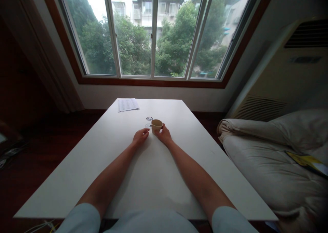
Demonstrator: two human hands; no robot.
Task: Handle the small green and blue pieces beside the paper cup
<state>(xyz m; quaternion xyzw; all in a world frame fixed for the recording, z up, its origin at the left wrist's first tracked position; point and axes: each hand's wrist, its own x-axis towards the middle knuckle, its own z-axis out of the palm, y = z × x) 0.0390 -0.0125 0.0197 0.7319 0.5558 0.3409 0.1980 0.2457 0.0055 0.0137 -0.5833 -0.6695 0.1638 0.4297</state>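
My right hand (pixel 164 136) is wrapped around the right side of a small tan cup (pixel 156 126), which looks upright with its mouth facing up. Just left of the cup rests my left hand (pixel 140 137), its fingers loosely bent and slightly apart, with nothing visible in them. Close beyond its fingertips lies a small clear round piece (pixel 148 125), partly hidden by the cup. A second small round piece (pixel 149 118) with a dark, shiny rim is a little farther back. What these two are is too small to tell.
Printed paper sheets (pixel 128 105) lie at the far left corner of the white table (pixel 159 178). To the right is a padded pale sofa (pixel 256 158) with a yellow and black item (pixel 307 161) on it. Beyond the table is a window (pixel 152 38).
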